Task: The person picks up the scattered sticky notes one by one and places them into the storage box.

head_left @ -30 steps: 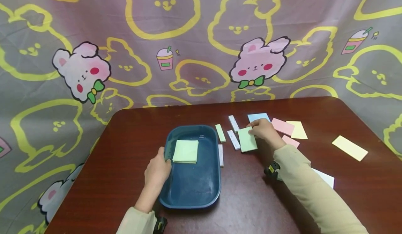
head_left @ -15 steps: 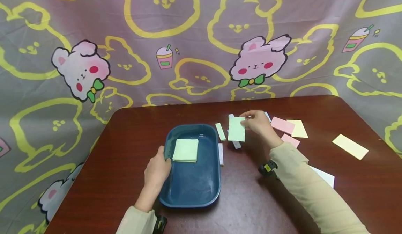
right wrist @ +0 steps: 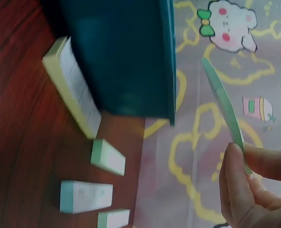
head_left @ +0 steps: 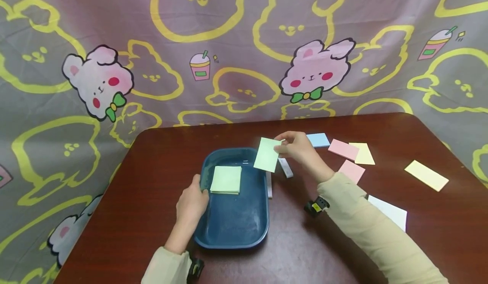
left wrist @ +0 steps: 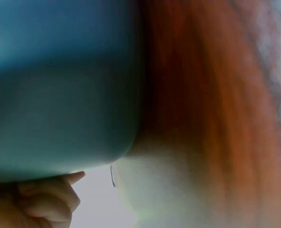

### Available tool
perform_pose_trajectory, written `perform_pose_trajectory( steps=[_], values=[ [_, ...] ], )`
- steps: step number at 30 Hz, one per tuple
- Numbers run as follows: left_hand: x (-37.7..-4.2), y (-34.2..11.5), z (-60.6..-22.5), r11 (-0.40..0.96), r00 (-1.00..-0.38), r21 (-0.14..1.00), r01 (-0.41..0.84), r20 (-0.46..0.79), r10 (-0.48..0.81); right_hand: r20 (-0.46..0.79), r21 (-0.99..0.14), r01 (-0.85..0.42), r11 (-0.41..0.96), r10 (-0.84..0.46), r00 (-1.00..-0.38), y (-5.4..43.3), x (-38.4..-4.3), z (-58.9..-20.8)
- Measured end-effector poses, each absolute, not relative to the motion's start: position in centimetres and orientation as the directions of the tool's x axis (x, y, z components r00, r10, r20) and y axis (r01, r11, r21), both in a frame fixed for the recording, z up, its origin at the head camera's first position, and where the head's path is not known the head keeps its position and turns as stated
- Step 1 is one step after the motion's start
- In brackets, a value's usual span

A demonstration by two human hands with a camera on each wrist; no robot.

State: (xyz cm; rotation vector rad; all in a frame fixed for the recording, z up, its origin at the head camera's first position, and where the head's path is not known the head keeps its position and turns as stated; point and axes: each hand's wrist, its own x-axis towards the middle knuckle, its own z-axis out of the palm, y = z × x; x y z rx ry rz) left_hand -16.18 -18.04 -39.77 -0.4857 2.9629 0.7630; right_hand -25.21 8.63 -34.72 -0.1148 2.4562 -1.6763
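A dark blue plastic tray (head_left: 236,235) stands on the table, and a square stack of pale green sticky notes (head_left: 225,179) lies inside it near the far left. My left hand (head_left: 192,201) grips the tray's left rim, its thumb over the edge; fingertips (left wrist: 52,202) show beside the tray wall in the left wrist view. Pinched between thumb and fingers of my right hand (head_left: 299,150) is a thin green sticky note pad (head_left: 266,155), held up over the tray's far right corner. Edge-on in the right wrist view, this pad (right wrist: 222,102) looks slightly bent.
Narrow sticky note strips (head_left: 285,168) lie right of the tray, one (right wrist: 72,90) close against its wall. Farther right are a blue pad (head_left: 318,140), pink pads (head_left: 343,149), yellow pads (head_left: 426,175) and a white pad (head_left: 390,212). A patterned cloth (head_left: 244,46) hangs behind the table.
My right hand has lifted the green pad off the table and carried it left to the tray's edge, uncovering the blue pad. The left hand has stayed on the rim.
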Motion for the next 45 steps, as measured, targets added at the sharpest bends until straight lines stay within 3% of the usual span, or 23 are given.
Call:
perform_pose_trajectory(
  steps=[14, 45],
  values=[
    [-16.1, -17.8, -39.6, 0.821, -0.950, 0.479, -0.310, -0.116, -0.291, -0.115, -0.915, -0.001, 0.404, -0.264, -0.958, 5.2, -23.6, -34.5],
    [-16.4, -17.8, -39.6, 0.825, -0.944, 0.459, -0.331, -0.156, -0.292, -0.202, -0.855, -0.061, 0.514, -0.440, -0.875, -1.1, -20.5, -38.1]
  ],
)
